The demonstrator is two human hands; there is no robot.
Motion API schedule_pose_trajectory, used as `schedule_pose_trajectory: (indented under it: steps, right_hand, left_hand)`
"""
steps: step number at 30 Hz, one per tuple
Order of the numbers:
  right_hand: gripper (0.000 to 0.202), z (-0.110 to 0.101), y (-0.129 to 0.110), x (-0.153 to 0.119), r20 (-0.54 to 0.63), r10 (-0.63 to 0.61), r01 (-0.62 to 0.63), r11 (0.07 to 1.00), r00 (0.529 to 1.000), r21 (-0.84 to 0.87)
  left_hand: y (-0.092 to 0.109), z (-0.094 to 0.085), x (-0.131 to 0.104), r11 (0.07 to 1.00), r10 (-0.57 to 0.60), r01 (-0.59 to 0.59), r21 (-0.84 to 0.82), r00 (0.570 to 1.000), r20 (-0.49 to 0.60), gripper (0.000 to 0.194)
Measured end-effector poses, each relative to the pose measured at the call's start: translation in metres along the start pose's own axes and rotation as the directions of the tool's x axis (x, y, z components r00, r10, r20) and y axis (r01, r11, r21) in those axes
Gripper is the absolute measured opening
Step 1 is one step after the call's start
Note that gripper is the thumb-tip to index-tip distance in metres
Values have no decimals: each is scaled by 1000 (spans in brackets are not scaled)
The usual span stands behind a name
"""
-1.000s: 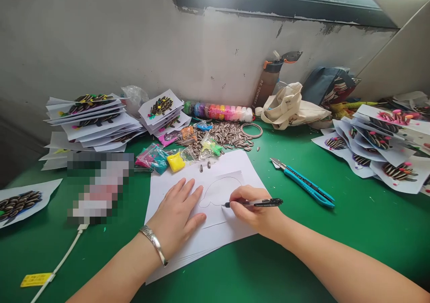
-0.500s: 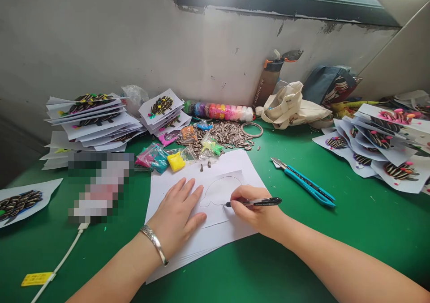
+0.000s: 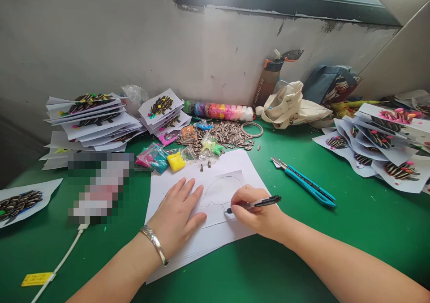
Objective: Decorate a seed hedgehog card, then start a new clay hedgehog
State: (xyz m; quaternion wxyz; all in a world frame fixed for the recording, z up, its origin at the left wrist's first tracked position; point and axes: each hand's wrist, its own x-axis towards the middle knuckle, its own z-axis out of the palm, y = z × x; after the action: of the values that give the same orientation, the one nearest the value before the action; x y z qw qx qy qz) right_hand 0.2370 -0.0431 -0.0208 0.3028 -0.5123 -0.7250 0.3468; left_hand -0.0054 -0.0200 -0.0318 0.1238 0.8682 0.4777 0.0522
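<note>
My left hand (image 3: 179, 213) lies flat with fingers spread on a stack of white paper (image 3: 168, 253), its fingertips on the left edge of a smaller white sheet (image 3: 215, 215). That sheet bears a thin rounded outline with short lines below it. My right hand (image 3: 257, 211) is closed round a black pen (image 3: 265, 201), whose tip touches the sheet under the outline. Two sunflower seeds (image 3: 205, 165) lie at the paper's top edge, beside a yellow clay packet (image 3: 176, 161).
A blue utility knife (image 3: 307, 184) lies to the right on the green table (image 3: 285, 267). Behind the paper are a seed pile (image 3: 228, 134) and a tape ring (image 3: 252, 129). Seed-picture stacks stand left (image 3: 97, 126) and right (image 3: 386, 144). A bottle (image 3: 268, 83) leans by the wall.
The pen tip has moved slightly down the sheet, and the pen is tilted more. Short lines now show more plainly below the outline. My left hand has stayed put.
</note>
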Motion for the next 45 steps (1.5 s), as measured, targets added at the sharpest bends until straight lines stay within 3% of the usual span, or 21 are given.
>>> schedule_pose_trajectory:
  steps: [3,6,8,10,13,16,22,29,33,35,39,42,45]
  right_hand:
    - [12,-7,-1,2,-36,58,-52,988,998,147]
    - [16,-19,8,6,-195,113,-61,965,974,254]
    - [26,-25,19,10,-314,148,-66,963,938,260]
    - [35,-31,32,13,-362,132,-74,983,923,168]
    - [32,-36,51,18,-338,13,-43,996,941,-84]
    - [40,-42,63,23,-300,-108,1,942,948,-336]
    - [59,-54,75,26,-229,-116,-43,807,967,-589]
    - [76,-49,84,25,-177,-160,-11,711,971,-703]
    - [66,-45,75,24,-242,-176,-25,760,954,-649]
    - [57,-42,68,23,-240,-217,29,796,946,-605]
    - [45,-34,52,22,-110,-291,176,794,950,-582]
    - [44,-33,44,25,-41,-269,185,759,962,-625]
    - [42,-38,39,31,16,-218,176,739,976,-651]
  left_hand:
    - [-3,5,-1,1000,11,-11,4,999,-31,55]
    - [-5,8,-2,1000,16,-16,7,999,-42,55]
    - [-5,9,-2,1000,20,-20,0,999,-48,55]
    - [-5,8,-1,1000,19,-20,-3,998,-52,54]
    - [-4,6,-1,1000,16,-16,0,999,-44,54]
    - [-5,7,-1,1000,24,-23,18,999,-41,53]
    - [-8,9,-2,999,28,-26,33,998,-48,54]
    - [-7,8,-2,1000,13,-13,26,999,-32,55]
    - [-6,5,-3,1000,-1,2,29,1000,-20,56]
    - [-5,4,-3,999,-10,10,38,1000,-3,56]
    - [-5,5,-4,999,-6,6,47,1000,4,56]
    - [-3,2,-8,1000,8,-8,27,1000,-24,49]
    - [4,-10,-12,1000,-6,8,11,993,-116,46]
